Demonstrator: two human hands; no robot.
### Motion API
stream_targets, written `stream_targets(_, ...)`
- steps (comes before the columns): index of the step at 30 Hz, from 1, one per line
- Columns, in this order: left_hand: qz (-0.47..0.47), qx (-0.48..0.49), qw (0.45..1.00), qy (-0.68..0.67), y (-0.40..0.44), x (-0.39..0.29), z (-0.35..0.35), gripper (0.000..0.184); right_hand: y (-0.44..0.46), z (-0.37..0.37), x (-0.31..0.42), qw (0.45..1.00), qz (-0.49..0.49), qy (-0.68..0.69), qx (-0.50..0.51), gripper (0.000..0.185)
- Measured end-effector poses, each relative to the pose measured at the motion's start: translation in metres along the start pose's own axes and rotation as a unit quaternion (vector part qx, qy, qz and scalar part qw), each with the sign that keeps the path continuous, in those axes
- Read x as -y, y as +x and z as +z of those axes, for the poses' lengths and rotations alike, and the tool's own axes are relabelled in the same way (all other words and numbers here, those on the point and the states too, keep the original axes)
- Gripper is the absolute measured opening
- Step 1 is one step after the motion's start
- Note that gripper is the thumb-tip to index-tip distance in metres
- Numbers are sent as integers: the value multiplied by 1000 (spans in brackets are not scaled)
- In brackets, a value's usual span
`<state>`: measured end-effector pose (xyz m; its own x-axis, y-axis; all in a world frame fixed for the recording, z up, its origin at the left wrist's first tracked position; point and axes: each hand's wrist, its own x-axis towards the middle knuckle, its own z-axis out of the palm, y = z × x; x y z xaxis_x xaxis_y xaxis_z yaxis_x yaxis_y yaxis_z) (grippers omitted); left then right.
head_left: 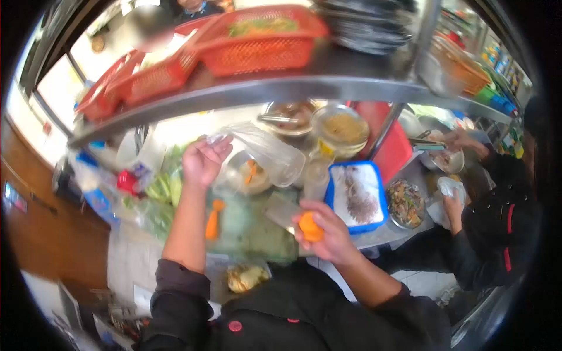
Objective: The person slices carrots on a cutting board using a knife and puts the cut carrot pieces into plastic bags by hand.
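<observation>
Left of the green cutting board (254,237), leafy greens (170,184), apparently untouched. Above its far left corner, the left hand (204,164), seemingly closed on the bunched end of a clear plastic bag (263,149). On its left part, a long carrot piece (214,221), not yet cut up. Just behind it, a bowl (235,169) with orange strips (250,169), probably carrot: by that sign, some cutting already done. Over its right edge, well apart from the left hand, the right hand (333,233), wrapped around an orange chunk (310,227), likely carrot, still thick; alongside, a blurred knife blade (280,210), impossible to tell if gripped too.
</observation>
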<state>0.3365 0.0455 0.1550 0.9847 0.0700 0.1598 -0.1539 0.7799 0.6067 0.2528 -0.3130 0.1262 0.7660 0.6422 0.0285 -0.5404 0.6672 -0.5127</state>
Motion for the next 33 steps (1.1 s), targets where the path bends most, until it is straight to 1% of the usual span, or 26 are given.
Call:
stream_targets(1, 8, -99, 995, 1, -27, -7, 3, 29, 8, 2, -12, 999, 23, -37, -25, 38)
stream_targets(2, 11, -66, 998, -18, -55, -12, -10, 29, 12, 2, -27, 995, 50, -75, -47, 40)
stream_targets(3, 23, -27, 999, -36, -76, -21, -21, 29, 15, -3, -39, 993, 77, -81, -45, 40)
stream_targets(4, 19, -12, 999, -47, -96, -27, -32, 32, 20, -9, -50, 994, 83, -59, -33, 42)
stream_targets(5, 37, -29, 997, -54, -116, -33, -35, 32, 24, -12, -61, 995, 89, -37, -23, 43)
stream_targets(6, 44, -75, 995, -55, -132, -37, -37, 24, 27, -14, -70, 993, 111, -42, -20, 43)
stream_targets(7, 46, -117, 990, -58, -147, -39, -41, 16, 28, -16, -77, 991, 133, 5, 12, 45)
stream_targets(8, 56, -95, 992, -65, -160, -40, -51, 19, 28, -15, -83, 986, 152, 53, 40, 46)
stream_targets(9, 61, -102, 990, -72, -175, -41, -60, 19, 28, -13, -90, 985, 161, 48, 37, 46)
stream_targets(11, 53, -78, 993, -71, -197, -41, -66, 33, 27, -8, -102, 980, 174, 82, 52, 47)
stream_targets(12, 52, -79, 993, -71, -204, -40, -67, 33, 28, -10, -109, 975, 180, 107, 81, 46)
stream_targets(13, 53, -95, 991, -75, -207, -37, -68, 32, 28, -8, -112, 975, 178, 108, 82, 46)
stream_targets(15, 51, -107, 990, -76, -211, -33, -70, 31, 25, -4, -118, 974, 184, 123, 50, 46)
stream_targets(17, 31, -189, 981, -35, -205, -25, -61, 20, 23, -3, -122, 975, 176, 128, 41, 46)
stream_targets(18, 28, -184, 982, -33, -201, -21, -61, 20, 22, -2, -122, 976, 172, 132, 30, 46)
stream_targets(20, 6, -169, 986, 5, -189, -9, -69, 28, 19, -1, -120, 979, 159, 128, 26, 46)
stream_targets(22, -12, -168, 986, -1, -176, 3, -67, 27, 16, -2, -117, 982, 141, 126, 19, 46)
stream_targets(24, -36, -169, 985, -9, -164, 17, -62, 26, 14, -7, -115, 985, 125, 115, -17, 48)
stream_targets(26, -36, -190, 979, 61, -151, 31, -56, 23, 13, -19, -114, 987, 114, 115, -16, 50)
stream_targets(27, -46, -184, 980, 63, -145, 38, -54, 23, 12, -25, -113, 987, 114, 112, -9, 52)
stream_targets(29, -30, -210, 972, 98, -131, 52, -67, 21, 11, -32, -111, 989, 103, 105, -27, 52)
stream_targets(30, -37, -205, 973, 100, -123, 58, -77, 21, 11, -35, -109, 989, 102, 96, -40, 51)
stream_targets(32, -18, -233, 969, 78, -106, 73, -111, 19, 10, -40, -105, 989, 94, 97, -58, 52)
stream_targets(33, -27, -230, 970, 79, -99, 80, -124, 19, 9, -44, -103, 988, 95, 97, -73, 52)
